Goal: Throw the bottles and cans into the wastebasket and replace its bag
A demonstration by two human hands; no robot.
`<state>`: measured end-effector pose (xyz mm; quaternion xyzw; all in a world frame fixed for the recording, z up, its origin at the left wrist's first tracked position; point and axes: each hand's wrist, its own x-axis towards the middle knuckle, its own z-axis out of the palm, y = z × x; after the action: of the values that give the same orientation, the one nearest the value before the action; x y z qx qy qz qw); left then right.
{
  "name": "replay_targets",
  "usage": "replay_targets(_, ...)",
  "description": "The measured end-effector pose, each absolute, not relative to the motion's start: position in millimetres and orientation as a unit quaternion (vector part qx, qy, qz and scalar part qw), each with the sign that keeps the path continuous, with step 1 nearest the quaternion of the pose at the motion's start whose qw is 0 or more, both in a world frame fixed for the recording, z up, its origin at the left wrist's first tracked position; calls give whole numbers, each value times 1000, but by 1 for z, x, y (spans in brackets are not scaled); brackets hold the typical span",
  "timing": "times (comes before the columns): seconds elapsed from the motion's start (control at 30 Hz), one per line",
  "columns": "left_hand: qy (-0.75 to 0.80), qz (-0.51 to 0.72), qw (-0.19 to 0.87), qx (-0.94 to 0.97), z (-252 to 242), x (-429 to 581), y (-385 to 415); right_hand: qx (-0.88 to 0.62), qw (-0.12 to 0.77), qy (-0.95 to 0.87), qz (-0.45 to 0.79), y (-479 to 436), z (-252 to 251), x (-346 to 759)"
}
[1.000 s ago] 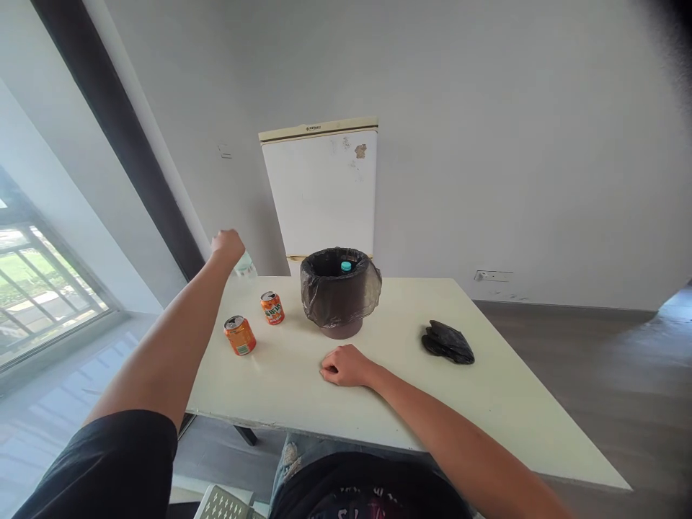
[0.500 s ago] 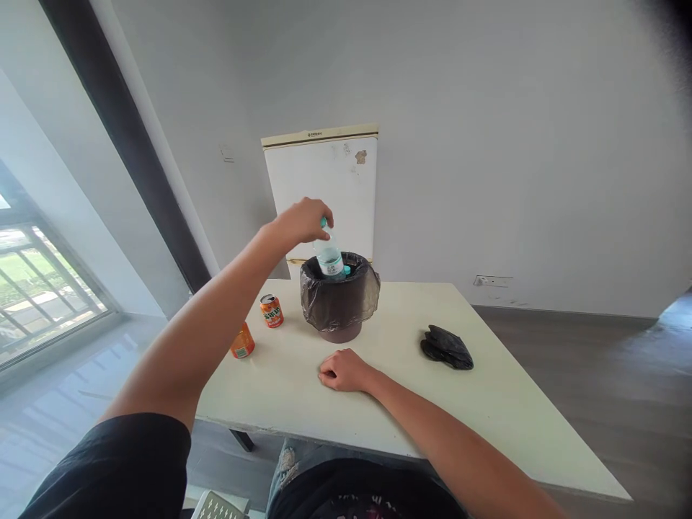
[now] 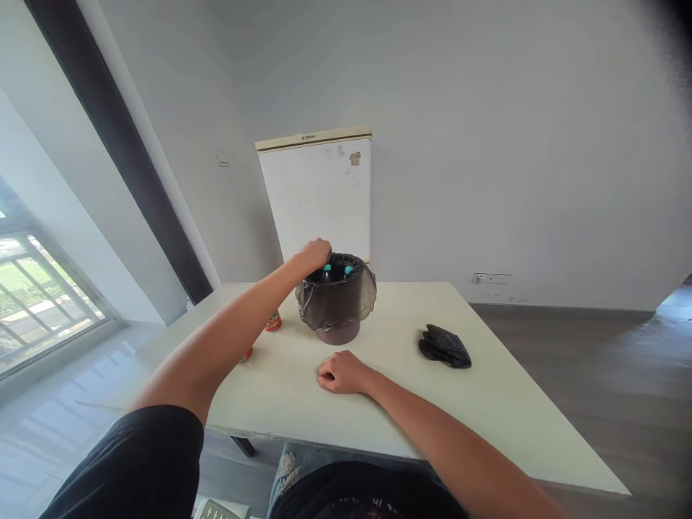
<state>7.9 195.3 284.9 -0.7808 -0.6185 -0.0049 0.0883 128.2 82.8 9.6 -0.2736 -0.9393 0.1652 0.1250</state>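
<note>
The left hand (image 3: 317, 252) was by the round, bag-lined brown bin (image 3: 338, 334), grip too hidden to tell; the right hand (image 3: 342, 373) curled in front

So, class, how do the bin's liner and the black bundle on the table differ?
The liner is spread open over the bin; the black bundle lies crumpled on the table. The liner's overhang looks partly see-through; the bundle looks solid. Both look like dark, thin plastic.
</note>
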Motion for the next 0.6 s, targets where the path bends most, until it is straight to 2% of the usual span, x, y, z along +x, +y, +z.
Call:
replay_targets(0.2,-622,-2,70,-780,270,3,198,-274,124,-939,166,81,12,129)
replay_targets(0.47,-661,-70,117,-738,301,-43,172,-274,124,-938,170,80,14,129)
replay_targets(0.6,-715,-23,114,-689,302,-82,165,-274,129,-937,172,80,14,129)
